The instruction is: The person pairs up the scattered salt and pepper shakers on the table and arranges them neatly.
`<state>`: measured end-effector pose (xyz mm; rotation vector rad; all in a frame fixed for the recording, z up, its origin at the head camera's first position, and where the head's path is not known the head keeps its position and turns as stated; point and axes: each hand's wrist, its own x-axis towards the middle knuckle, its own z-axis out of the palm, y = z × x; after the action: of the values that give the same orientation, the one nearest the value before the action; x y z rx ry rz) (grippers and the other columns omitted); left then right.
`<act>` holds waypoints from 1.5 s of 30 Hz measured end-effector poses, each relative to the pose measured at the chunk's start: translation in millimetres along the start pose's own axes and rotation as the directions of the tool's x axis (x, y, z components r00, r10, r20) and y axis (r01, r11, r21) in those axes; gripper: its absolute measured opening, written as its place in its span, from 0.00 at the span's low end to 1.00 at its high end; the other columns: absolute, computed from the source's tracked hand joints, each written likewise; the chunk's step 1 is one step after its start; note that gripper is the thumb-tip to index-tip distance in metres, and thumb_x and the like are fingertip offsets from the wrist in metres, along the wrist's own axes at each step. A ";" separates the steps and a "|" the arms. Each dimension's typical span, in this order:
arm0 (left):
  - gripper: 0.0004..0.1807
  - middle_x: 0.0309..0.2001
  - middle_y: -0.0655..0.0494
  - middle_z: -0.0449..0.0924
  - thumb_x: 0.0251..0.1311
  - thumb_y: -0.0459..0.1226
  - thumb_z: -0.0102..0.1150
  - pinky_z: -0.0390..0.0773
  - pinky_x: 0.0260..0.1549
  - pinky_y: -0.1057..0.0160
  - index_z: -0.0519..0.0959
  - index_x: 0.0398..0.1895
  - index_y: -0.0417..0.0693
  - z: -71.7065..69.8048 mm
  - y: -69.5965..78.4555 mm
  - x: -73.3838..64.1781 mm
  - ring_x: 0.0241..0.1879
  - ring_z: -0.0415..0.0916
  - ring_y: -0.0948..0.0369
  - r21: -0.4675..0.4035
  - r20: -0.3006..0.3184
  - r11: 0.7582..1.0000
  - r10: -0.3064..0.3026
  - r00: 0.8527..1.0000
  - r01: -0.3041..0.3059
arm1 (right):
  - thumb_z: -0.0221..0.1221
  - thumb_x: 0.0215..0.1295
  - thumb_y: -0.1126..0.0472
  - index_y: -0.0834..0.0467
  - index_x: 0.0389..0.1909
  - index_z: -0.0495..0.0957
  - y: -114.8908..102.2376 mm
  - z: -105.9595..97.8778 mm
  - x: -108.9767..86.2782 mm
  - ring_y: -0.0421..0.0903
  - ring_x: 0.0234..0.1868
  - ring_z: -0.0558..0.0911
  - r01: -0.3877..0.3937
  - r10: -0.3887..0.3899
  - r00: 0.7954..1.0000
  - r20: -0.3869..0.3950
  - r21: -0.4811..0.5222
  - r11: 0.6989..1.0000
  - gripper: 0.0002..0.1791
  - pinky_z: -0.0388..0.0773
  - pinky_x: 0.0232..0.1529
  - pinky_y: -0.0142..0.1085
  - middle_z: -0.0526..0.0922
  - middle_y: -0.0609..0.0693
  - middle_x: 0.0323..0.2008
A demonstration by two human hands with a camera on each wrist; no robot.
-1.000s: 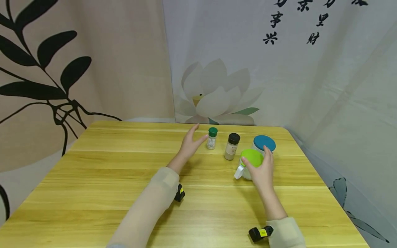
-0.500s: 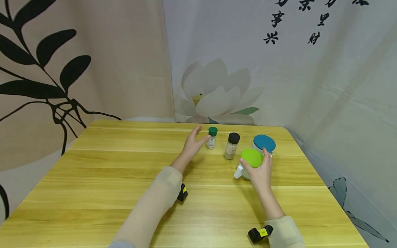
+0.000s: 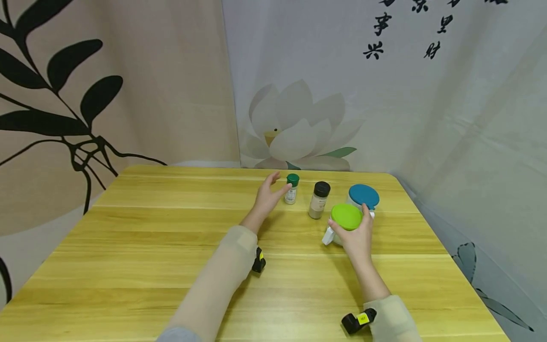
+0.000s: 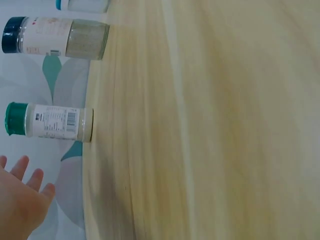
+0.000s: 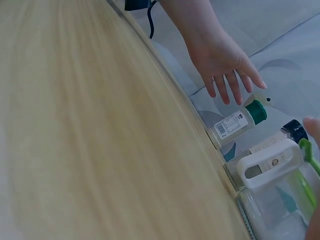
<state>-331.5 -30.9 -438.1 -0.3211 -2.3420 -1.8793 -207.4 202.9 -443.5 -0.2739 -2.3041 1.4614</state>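
My left hand is spread beside a small green-capped seasoning bottle. In the left wrist view, a gap shows between its fingers and this bottle. My right hand reaches around a clear jar with a bright green lid and a white handle. Its thumb lies at the lid's left and the fingers at its right; whether they press on the jar is unclear. The right wrist view shows the thumb near the green lid clip.
A black-capped seasoning bottle stands between the green-capped bottle and the green-lidded jar. Close behind that jar is another with a blue lid, partly hidden. All stand on a wooden table, with a printed curtain beyond its far edge.
My left hand has moved slightly right, closer to the green-capped bottle. The right hand has shifted slightly left about the green-lidded jar. The bottles and jars stay in place.
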 end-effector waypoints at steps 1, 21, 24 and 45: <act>0.40 0.67 0.48 0.64 0.60 0.51 0.62 0.58 0.63 0.46 0.60 0.71 0.44 1.6 0.0 0.8 0.67 0.57 0.53 0.000 0.002 1.000 -0.004 1.000 0.004 | 0.74 0.48 0.49 0.57 0.75 0.43 0.6 0.2 0.0 0.59 0.69 0.55 0.000 0.000 1.000 -0.002 0.003 1.000 0.62 0.54 0.64 0.58 0.49 0.61 0.71; 0.38 0.67 0.52 0.64 0.61 0.52 0.61 0.63 0.61 0.49 0.60 0.72 0.55 15.0 3.6 6.4 0.66 0.58 0.54 0.018 0.043 1.000 -0.025 0.999 0.025 | 0.76 0.45 0.52 0.54 0.75 0.42 9.1 2.7 -0.1 0.58 0.67 0.57 -0.004 0.006 1.000 -0.025 0.055 0.998 0.63 0.55 0.64 0.57 0.51 0.58 0.71; 0.38 0.68 0.50 0.63 0.61 0.52 0.61 0.62 0.61 0.48 0.59 0.72 0.54 16.1 3.8 7.8 0.66 0.58 0.53 0.026 0.050 1.000 -0.018 0.999 0.017 | 0.76 0.44 0.54 0.54 0.75 0.42 10.9 2.9 0.0 0.59 0.68 0.57 0.000 0.001 1.000 -0.026 0.067 0.998 0.64 0.54 0.65 0.57 0.50 0.58 0.71; 0.34 0.63 0.50 0.68 0.63 0.45 0.61 0.64 0.60 0.51 0.62 0.71 0.51 16.1 5.4 11.0 0.64 0.61 0.50 0.048 0.012 0.998 -0.046 0.999 0.046 | 0.76 0.46 0.55 0.55 0.75 0.39 14.5 6.3 -2.9 0.57 0.68 0.57 -0.015 0.018 1.000 -0.022 0.131 0.991 0.64 0.53 0.65 0.54 0.50 0.60 0.71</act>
<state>-340.2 -13.2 -434.1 -0.2777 -2.4182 -1.8438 -208.1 202.9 -459.6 -0.2715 -2.1809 1.6014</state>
